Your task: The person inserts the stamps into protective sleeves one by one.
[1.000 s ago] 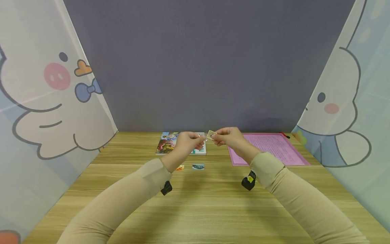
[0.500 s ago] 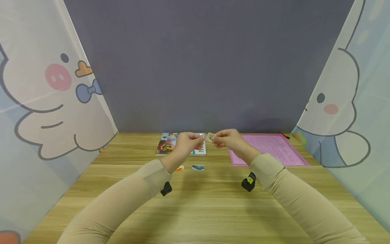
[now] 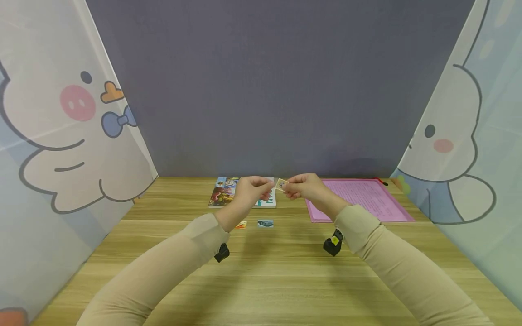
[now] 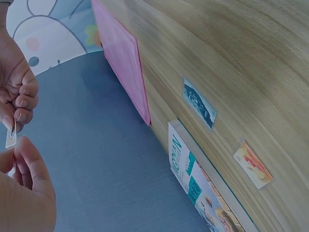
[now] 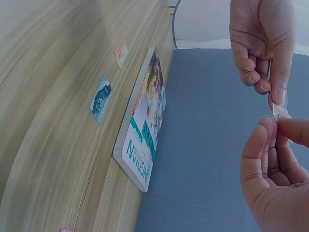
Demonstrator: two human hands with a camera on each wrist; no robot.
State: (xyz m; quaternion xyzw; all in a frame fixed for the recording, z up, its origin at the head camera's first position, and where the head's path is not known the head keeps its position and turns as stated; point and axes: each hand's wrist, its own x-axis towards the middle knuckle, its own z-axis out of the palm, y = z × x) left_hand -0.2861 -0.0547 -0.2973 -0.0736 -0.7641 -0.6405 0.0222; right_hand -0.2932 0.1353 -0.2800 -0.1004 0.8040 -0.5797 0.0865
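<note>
Small card (image 3: 281, 184) — pinched between left hand (image 3: 249, 189) and right hand (image 3: 306, 186), raised above the table (image 3: 261, 280) — both grip it.

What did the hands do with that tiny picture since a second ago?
Very little. The right hand and the small card it pinches sank a touch and drew slightly nearer the left hand, whose fingertips meet the card's other edge. Both hands hold it above the table as before. The book, the pink sheet and the two small stickers lie where they were.
</note>
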